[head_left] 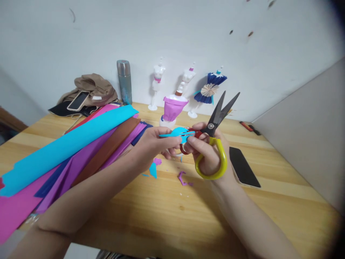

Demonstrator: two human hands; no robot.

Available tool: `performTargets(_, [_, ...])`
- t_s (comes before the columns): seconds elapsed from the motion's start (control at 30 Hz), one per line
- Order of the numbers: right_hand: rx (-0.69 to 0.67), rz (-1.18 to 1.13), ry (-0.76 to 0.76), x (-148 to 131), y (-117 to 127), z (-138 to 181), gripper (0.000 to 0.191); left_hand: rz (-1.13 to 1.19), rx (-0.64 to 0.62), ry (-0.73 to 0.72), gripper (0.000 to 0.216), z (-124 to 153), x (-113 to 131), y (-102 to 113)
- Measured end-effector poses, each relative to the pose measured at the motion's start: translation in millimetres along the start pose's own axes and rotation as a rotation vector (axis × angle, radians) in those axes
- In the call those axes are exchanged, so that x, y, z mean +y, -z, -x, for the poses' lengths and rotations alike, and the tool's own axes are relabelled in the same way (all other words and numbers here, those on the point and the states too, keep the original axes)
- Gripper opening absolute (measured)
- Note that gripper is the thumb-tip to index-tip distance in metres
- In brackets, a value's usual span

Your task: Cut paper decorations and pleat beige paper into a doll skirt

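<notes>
One thin, bright-blue paper cutout [178, 132] being held above pale wooden table [151, 201] — left hand [155, 141] pinching one end, right hand [208, 151] touching other while gripping black-bladed scissors with yellow and red handles [211, 126] — blades pointing upward, parted.

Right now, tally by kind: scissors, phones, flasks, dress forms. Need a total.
Scissors with black blades and yellow and red handles: 1
Black-screened, pale-edged phones: 2
Grey-blue metal flask with silver lid: 1
Small white dress forms: 4
Total: 8
</notes>
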State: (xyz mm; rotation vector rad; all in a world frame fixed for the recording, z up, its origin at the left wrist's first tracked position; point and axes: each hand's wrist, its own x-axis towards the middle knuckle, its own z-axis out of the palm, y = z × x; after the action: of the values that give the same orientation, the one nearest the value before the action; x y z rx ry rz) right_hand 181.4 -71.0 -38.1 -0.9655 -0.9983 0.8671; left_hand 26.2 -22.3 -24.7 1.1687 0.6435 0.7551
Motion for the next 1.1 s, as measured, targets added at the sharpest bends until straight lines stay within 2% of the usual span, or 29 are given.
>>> performTargets(0.27, [0.02,0.002,0.007,1,1,0,0.031,-0.095,-0.01,0.051,0.059,0,18,11])
performTargets(0.43, [-0.026,0.021,0.011,4,3,0,0.029,-0.247,-0.001,-0.004,0.044,3,22,8])
performTargets(0.5, [-0.044,0.038,0.022,6,4,0,0.029,-0.239,-0.017,0.014,0.042,3,22,8])
performTargets(0.63, [-0.035,0.054,0.016,8,5,0,0.029,-0.108,-0.025,0.082,0.059,0,22,10])
performTargets(0.73, [-0.037,0.03,0.011,8,5,0,0.028,-0.101,-0.034,0.087,0.068,-2,22,14])
performTargets(0.8, [-0.054,0.017,0.009,8,6,0,0.027,-0.161,-0.048,0.056,0.064,-3,22,16])
performTargets(0.93, [-0.141,0.112,-0.014,0,12,-2,0.028,-0.332,-0.102,-0.01,0.041,1,25,16])
performTargets(1.1, [-0.359,0.242,-0.085,-16,15,-3,0.027,-0.465,-0.218,0.068,0.025,5,28,15])
